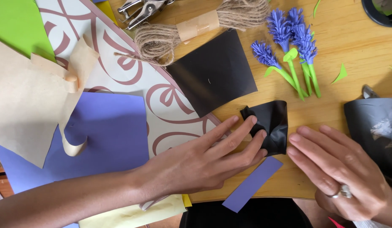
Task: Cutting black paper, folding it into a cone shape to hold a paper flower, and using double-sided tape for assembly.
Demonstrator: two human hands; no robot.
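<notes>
Left hand [208,158]: enters from the lower left, forearm lying across the table edge, palm down, fingers extended and spread flat. Fingertips rest on the left edge of a small crumpled black paper piece [270,124]; nothing is gripped, the hand is released and pressing only.

Right hand [337,166]: enters from the lower right, palm down, fingers straight and held together, a ring on one finger. Fingertips lie just beside the lower right edge of the same black piece; whether they touch it cannot be told. Hand is released, holding nothing.

The crumpled black piece lies on the wooden table [356,46] between the two sets of fingertips, near the front edge.

Surroundings: a purple paper strip [253,183] lies on the table just below the hands, tilted. A flat black paper square [213,71] sits just above the crumpled piece. Above that, a twine bundle [196,27] bound with tan tape, and a metal hole punch [143,10] at the top edge. Paper flowers [291,46], purple heads on green stems, lie to the upper right. A dark curled sheet [373,126] lies at the far right. To the left: patterned paper [170,103], a purple sheet [107,135], tan paper [27,105], green paper [16,23]
</notes>
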